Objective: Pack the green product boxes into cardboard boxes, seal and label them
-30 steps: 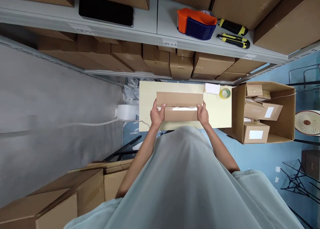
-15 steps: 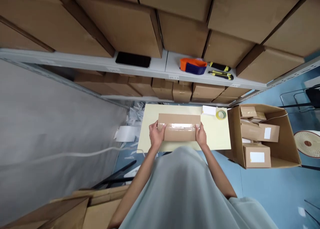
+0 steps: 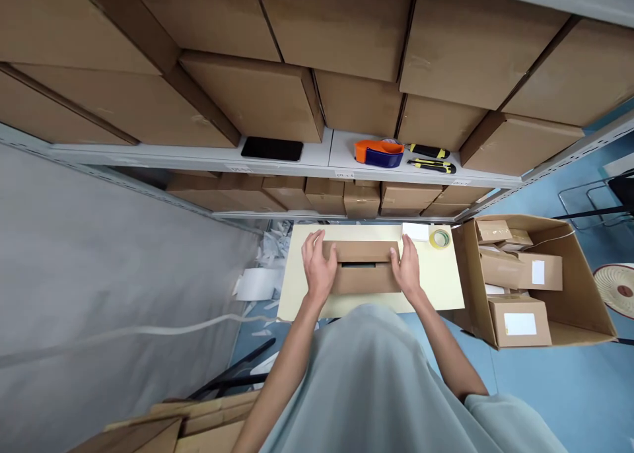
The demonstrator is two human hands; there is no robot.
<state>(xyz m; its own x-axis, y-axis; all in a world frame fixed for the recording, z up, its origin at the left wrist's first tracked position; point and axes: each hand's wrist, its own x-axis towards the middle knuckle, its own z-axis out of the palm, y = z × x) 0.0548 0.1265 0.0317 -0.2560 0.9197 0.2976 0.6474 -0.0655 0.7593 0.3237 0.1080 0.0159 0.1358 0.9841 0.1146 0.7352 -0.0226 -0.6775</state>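
Note:
A small brown cardboard box [image 3: 365, 267] rests on a pale yellow table [image 3: 443, 282], with a dark gap showing between its top flaps. My left hand [image 3: 319, 268] presses against the box's left end, fingers stretched upward. On the opposite end lies my right hand [image 3: 408, 269], fingers also extended along the side. Both hands clasp the box between them. A white pad [image 3: 415, 231] and a roll of yellowish tape [image 3: 439, 238] lie at the table's far right corner.
A grey shelf [image 3: 317, 159] above the table carries a black phone [image 3: 272, 148], an orange-and-blue tape dispenser [image 3: 378, 153] and two yellow-black knives [image 3: 430, 158]. Large cartons fill the shelves. An open carton [image 3: 574, 301] with labelled small boxes stands at right. Flattened cardboard [image 3: 198, 423] lies lower left.
The box has been turned, so the shiny taped seam no longer shows and a flap gap faces up. Both hands shifted along its ends with fingers stretched. The camera tilted upward.

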